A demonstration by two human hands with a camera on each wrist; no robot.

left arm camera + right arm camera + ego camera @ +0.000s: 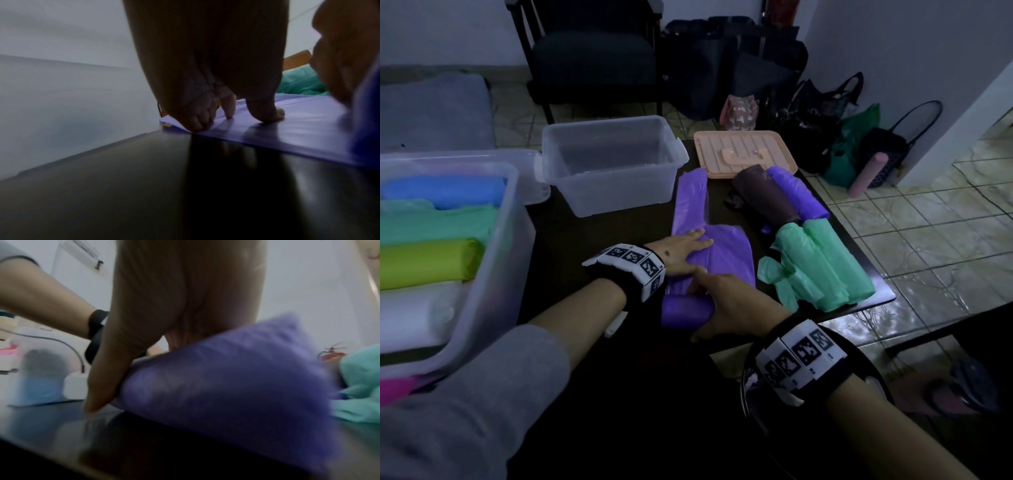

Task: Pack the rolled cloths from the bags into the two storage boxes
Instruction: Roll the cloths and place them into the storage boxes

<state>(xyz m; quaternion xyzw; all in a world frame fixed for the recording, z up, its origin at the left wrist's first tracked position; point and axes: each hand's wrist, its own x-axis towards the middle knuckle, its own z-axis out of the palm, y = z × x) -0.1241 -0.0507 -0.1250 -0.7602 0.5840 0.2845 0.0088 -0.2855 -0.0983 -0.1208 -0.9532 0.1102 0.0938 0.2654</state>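
I have my left hand (681, 251) pressed flat, fingers straight, on the purple bag (698, 219) to pin it to the counter (592, 240), so the plastic stays put while my right hand (736, 305) curls its grip round the purple roll (686, 310) at the bag's near end. The near storage box (493, 260) already holds rolls; the far storage box (613, 164) looks empty, so I judge this roll goes there.

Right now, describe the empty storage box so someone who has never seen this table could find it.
On the dark table, look past the purple bag the hands are rolling. The empty clear storage box stands at the far edge, left of the peach lid. Unlike the nearer clear box, it holds no coloured rolls.
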